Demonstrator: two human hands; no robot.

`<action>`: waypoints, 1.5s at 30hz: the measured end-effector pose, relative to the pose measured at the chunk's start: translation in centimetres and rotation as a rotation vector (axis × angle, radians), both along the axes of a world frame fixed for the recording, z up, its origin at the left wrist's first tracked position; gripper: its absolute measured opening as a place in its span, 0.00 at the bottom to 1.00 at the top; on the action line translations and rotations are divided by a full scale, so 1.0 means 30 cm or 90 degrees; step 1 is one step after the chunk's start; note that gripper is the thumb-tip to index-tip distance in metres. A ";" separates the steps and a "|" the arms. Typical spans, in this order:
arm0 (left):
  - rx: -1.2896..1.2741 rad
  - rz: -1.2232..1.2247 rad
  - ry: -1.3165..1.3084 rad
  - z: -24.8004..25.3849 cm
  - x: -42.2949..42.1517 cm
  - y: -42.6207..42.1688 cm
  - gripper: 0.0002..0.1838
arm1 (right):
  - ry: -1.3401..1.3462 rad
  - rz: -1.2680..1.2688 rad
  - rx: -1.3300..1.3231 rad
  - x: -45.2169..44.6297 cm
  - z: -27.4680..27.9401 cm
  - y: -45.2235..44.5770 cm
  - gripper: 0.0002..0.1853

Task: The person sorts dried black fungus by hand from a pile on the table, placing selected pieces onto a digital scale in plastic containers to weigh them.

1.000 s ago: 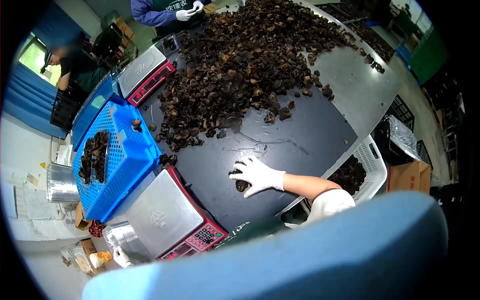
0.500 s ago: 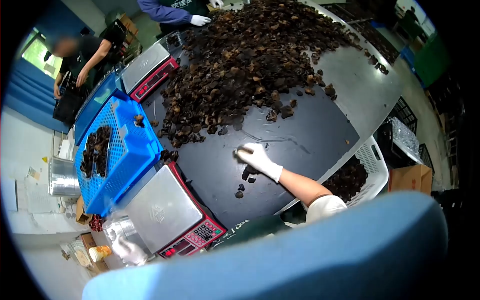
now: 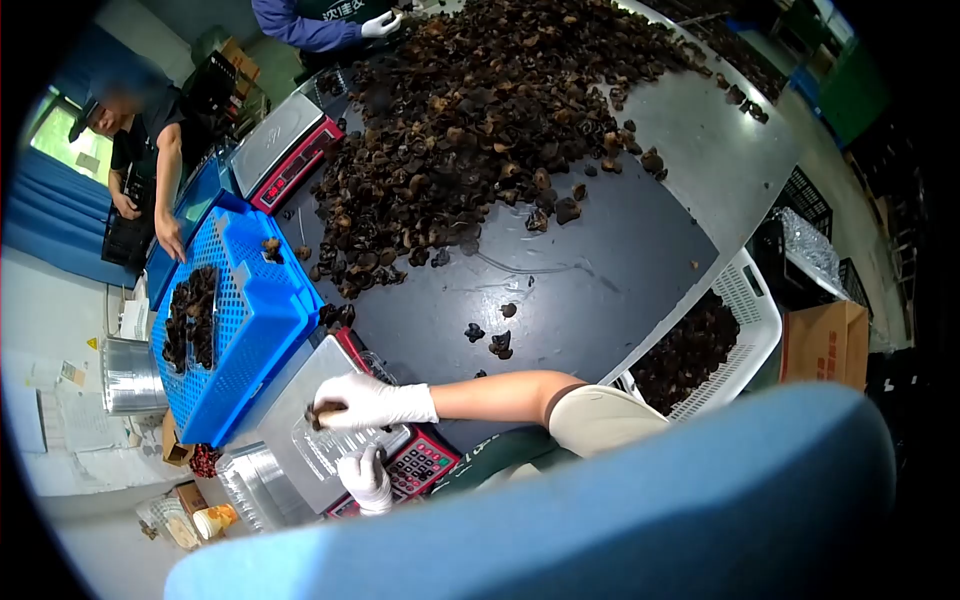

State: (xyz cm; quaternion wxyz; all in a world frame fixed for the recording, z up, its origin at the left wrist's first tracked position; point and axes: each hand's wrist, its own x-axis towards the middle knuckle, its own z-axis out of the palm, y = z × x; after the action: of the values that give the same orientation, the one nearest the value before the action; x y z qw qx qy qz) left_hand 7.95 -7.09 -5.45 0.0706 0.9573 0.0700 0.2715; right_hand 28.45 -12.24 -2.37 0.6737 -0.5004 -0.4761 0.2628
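My right hand [image 3: 372,402], in a white glove, is closed on a dark brown wood ear mushroom [image 3: 322,413] above the near scale. A clear plastic tray [image 3: 318,455] lies on the metal pan [image 3: 280,410] of that scale, below the right hand. My left hand [image 3: 366,482], also gloved, has curled fingers at the tray's near edge, by the keypad [image 3: 420,464]; its grip is partly hidden. A few loose mushroom pieces [image 3: 501,345] lie on the dark tabletop [image 3: 600,270], in front of a large mushroom heap [image 3: 480,140].
A blue crate [image 3: 235,330] holds a filled tray [image 3: 192,315]. A second scale [image 3: 280,145] stands farther back. On the right is a white basket [image 3: 765,320] of mushrooms. Stacked clear trays [image 3: 262,485] sit at the left. Two co-workers are across the table; one hand [image 3: 170,235] hovers near the crate.
My right hand has swung left from the tabletop to above the scale. My left hand has come right, from the stacked trays; a clear tray now lies on the pan. The co-worker's hand nears the crate.
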 end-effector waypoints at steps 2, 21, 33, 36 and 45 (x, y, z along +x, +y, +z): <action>0.009 0.019 0.014 -0.020 -0.008 0.012 0.16 | -0.235 0.051 -0.047 -0.040 -0.052 0.023 0.16; -0.211 -0.055 0.031 0.156 0.186 -0.210 0.14 | -0.590 -0.275 -0.338 0.377 -0.312 -0.612 0.20; -0.240 -0.100 0.266 -0.287 0.466 -0.403 0.23 | -0.599 -0.218 -0.320 0.264 -0.383 -0.634 0.05; -0.457 -0.121 0.143 -0.322 0.464 -0.391 0.10 | -0.240 -0.327 -0.266 0.268 -0.369 -0.594 0.05; -0.806 -0.349 0.266 -0.270 0.421 -0.336 0.19 | -0.301 -0.005 -0.093 0.072 -0.088 -0.509 0.11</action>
State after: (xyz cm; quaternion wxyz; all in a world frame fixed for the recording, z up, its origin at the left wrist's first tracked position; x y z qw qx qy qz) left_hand 20.60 -17.18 -13.54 0.6626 0.7478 -0.0170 -0.0373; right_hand 30.60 -27.52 -5.00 0.5069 -0.5970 -0.5982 0.1697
